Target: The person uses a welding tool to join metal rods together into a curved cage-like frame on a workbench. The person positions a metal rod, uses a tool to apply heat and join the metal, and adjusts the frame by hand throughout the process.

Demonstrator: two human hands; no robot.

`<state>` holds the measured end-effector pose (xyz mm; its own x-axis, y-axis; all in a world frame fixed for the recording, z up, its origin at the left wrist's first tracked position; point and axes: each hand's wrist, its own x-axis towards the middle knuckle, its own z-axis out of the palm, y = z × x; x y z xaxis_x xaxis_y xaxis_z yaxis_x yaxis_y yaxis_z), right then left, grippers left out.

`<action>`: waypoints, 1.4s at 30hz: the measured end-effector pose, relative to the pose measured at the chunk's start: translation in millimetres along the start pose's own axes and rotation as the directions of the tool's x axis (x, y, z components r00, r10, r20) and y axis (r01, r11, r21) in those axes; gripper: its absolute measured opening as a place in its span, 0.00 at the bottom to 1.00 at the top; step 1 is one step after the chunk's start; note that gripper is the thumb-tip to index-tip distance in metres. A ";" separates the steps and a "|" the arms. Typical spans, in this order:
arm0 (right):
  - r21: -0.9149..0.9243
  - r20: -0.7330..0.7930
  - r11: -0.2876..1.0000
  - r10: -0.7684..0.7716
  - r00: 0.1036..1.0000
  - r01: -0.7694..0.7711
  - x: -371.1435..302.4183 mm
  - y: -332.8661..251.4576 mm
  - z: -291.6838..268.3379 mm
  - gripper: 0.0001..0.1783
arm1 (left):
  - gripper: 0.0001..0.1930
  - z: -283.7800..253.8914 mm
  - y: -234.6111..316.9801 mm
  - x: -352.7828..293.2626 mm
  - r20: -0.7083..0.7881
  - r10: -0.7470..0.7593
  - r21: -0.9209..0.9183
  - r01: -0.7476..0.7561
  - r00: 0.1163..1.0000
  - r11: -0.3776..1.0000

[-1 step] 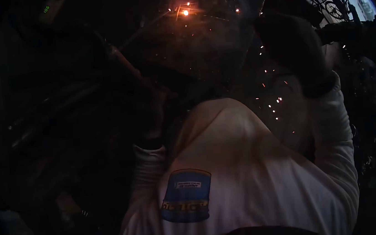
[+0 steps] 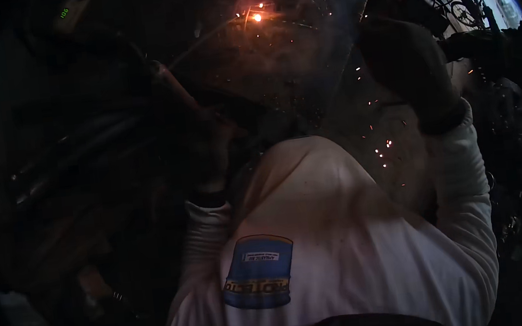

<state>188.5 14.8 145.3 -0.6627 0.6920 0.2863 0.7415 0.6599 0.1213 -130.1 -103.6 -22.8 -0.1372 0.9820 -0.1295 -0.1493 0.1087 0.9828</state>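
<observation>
The scene is very dark. My left hand, dim at left of centre, is closed round what looks like a welding electrode holder. From its tip a thin rod runs up and right toward a bright orange glowing spot. My right hand, in a dark glove, is raised at the upper right with its fingers curled. What it grips, if anything, is lost in the shadow. Sparks scatter below and left of the right hand. The workpiece under the glow is too dark to make out.
Pale cloth printed with a blue can covers my body and knee. Dark tubular shapes lie at the left. A device with a green lit display is at the upper left. Tangled dark metal parts stand at the upper right.
The sparks have shifted and thinned near the right arm. A little more haze shows around the glow. Both hands stay in nearly the same place.
</observation>
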 end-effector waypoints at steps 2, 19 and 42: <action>-0.005 0.054 1.000 0.019 0.998 -0.019 1.2 -0.4 -2.3 0.20 | 0.13 -0.2 1.7 -0.9 -0.036 -0.016 0.204 0.023 0.999 0.979; -0.076 0.125 0.996 0.062 0.990 -0.053 2.7 -2.4 1.7 0.26 | 0.12 3.2 -19.5 6.4 -0.017 -0.101 0.145 0.102 0.995 0.984; -0.005 0.130 0.998 0.055 0.990 -0.055 7.2 -10.1 -7.6 0.17 | 0.13 8.0 -17.4 1.9 -0.031 -0.031 -0.182 0.025 0.999 0.983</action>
<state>177.1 10.9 153.3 -0.6290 0.7593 0.1668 0.7772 0.6195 0.1103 -119.9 -102.3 -39.1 -0.1627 0.9730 -0.1640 -0.3289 0.1032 0.9387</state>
